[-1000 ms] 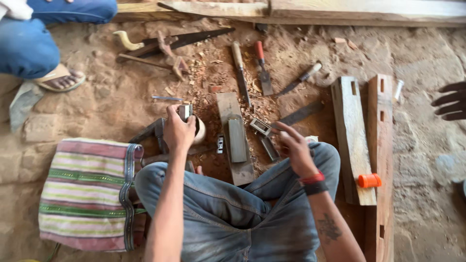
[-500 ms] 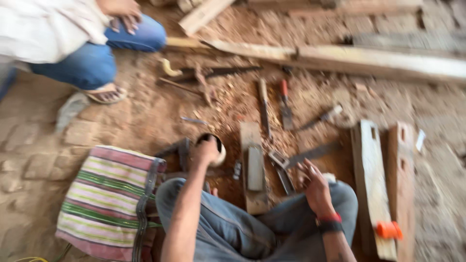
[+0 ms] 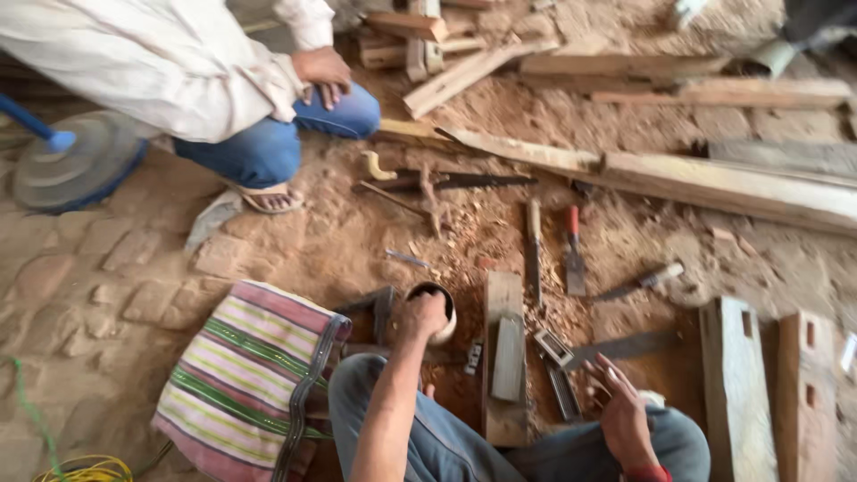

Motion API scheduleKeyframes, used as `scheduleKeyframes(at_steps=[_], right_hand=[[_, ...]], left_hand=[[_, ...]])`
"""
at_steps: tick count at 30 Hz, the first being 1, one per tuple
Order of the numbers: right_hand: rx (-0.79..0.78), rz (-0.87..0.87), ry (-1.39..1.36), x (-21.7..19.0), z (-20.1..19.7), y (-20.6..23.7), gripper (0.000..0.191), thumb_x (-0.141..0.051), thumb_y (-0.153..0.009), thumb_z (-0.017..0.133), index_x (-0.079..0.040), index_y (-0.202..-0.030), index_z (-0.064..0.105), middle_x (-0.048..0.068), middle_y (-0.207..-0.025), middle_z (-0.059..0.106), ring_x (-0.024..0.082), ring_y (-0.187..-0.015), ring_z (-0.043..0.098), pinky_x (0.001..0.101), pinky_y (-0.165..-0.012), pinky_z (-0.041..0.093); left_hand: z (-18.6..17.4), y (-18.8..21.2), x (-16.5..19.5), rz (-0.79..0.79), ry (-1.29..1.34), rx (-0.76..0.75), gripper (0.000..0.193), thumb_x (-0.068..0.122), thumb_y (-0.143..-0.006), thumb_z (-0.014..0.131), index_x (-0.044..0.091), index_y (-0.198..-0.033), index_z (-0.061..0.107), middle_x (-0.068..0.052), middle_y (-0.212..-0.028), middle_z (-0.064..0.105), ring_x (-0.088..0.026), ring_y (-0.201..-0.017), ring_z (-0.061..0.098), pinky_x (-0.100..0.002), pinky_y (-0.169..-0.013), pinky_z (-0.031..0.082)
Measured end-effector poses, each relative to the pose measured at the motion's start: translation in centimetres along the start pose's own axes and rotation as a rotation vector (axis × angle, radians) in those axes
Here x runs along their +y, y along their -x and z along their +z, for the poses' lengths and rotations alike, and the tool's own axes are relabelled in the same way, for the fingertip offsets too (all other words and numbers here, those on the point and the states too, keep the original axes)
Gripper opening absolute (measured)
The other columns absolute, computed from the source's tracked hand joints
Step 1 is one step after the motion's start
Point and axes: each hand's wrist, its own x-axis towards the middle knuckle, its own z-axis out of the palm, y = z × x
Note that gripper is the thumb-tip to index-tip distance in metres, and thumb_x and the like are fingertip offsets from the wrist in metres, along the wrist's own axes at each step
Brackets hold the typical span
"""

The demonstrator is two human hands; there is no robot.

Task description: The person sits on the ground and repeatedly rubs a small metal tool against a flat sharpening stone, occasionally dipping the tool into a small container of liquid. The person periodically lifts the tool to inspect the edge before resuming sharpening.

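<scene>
A small round cup (image 3: 435, 312) standing on the sawdust-strewn floor (image 3: 357, 241) beside a sharpening block (image 3: 509, 357) is gripped at its rim by the left hand (image 3: 420, 314), while the right hand (image 3: 620, 406), fingers loosely spread and empty, is hovered near a metal square (image 3: 571, 357), so a wetting step is judged in hand and a steady lift is called for.

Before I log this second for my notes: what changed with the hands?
The left hand lifted slightly and tilted the small cup it already gripped. The right hand drew back from the metal tools toward the knee, fingers open. The sharpening block on its plank, chisels and striped cloth stayed put.
</scene>
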Motion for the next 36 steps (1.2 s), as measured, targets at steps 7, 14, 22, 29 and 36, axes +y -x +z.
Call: scheduleKeyframes(at_steps=[7, 14, 22, 29, 36], right_hand=[[-0.039, -0.052, -0.033, 0.2, -0.4, -0.2, 0.056, -0.029, -0.101, 0.05, -0.01, -0.154, 0.045, 0.007, -0.132, 0.065, 0.015, -0.086, 0.062, 0.0338, -0.072, 0.052], [-0.043, -0.066, -0.001, 0.1, -0.6, 0.3, 0.059, -0.027, -0.1, 0.052, -0.013, -0.156, 0.042, 0.008, -0.134, 0.065, 0.014, -0.085, 0.061, 0.0315, -0.07, 0.05], [-0.021, -0.053, 0.019, 0.1, -0.4, 0.1, 0.058, -0.031, -0.099, 0.051, -0.013, -0.155, 0.044, 0.006, -0.131, 0.066, 0.014, -0.084, 0.061, 0.0321, -0.069, 0.051], [-0.05, -0.054, -0.031, 0.3, -0.9, 0.3, 0.054, -0.025, -0.1, 0.053, -0.011, -0.152, 0.047, 0.006, -0.128, 0.067, 0.013, -0.09, 0.065, 0.0288, -0.077, 0.055], [-0.031, -0.042, 0.022, 0.5, -1.3, 0.5, 0.051, -0.024, -0.101, 0.054, -0.01, -0.15, 0.049, 0.005, -0.128, 0.069, 0.01, -0.081, 0.064, 0.0257, -0.069, 0.05]], left_hand=[[-0.4, 0.7, 0.1, 0.032, 0.076, 0.01, 0.035, 0.017, -0.086, 0.063, 0.009, -0.12, 0.069, -0.025, -0.123, 0.068, -0.044, -0.116, 0.066, -0.052, -0.099, 0.052], [0.9, -0.1, -0.1, 0.061, 0.031, 0.084, 0.027, 0.018, -0.089, 0.063, 0.009, -0.113, 0.073, -0.025, -0.115, 0.071, -0.043, -0.106, 0.07, -0.053, -0.093, 0.054], [1.4, -0.3, -0.2, -0.01, 0.033, -0.028, 0.026, 0.014, -0.091, 0.059, 0.007, -0.112, 0.072, -0.02, -0.104, 0.077, -0.034, -0.096, 0.079, -0.049, -0.087, 0.059], [1.8, -0.3, -0.3, 0.002, 0.047, 0.127, 0.026, 0.023, -0.096, 0.055, 0.009, -0.11, 0.072, -0.025, -0.108, 0.073, -0.042, -0.104, 0.072, -0.054, -0.09, 0.055], [1.7, 0.1, -3.3, -0.079, 0.516, 0.282, 0.052, 0.051, -0.092, 0.072, 0.001, -0.106, 0.069, -0.022, -0.098, 0.077, -0.029, -0.092, 0.075, -0.042, -0.082, 0.057]])
